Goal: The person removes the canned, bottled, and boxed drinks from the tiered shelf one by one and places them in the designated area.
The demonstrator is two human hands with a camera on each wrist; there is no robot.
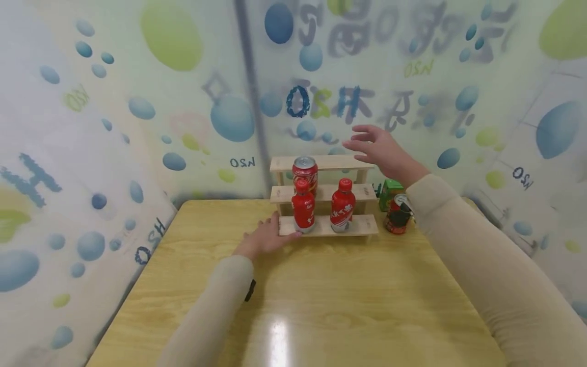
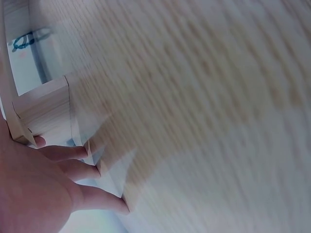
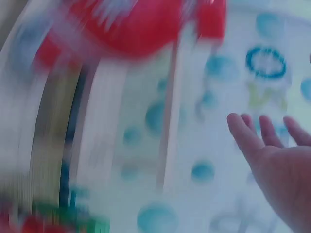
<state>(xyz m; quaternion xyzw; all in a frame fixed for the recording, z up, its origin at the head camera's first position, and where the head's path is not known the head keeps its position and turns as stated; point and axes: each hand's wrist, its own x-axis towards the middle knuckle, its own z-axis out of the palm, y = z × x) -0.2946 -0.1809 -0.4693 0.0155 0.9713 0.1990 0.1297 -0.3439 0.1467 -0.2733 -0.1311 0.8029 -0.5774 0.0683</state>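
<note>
A three-tier wooden stand is at the back of the table. Two red bottles, a left one and a right one, stand upright on its lowest tier. Behind the left bottle rises a red can, its lower part hidden. My left hand is at the stand's left end, thumb along the lowest tier's front edge near the left bottle. In the left wrist view its spread fingers reach the tabletop. Raised in the air right of the top tier, my right hand holds nothing, fingers extended and apart.
Right of the stand are a green box and a black-and-red can, partly behind my right sleeve. The wooden table runs back to a wall covering with blue and green dots.
</note>
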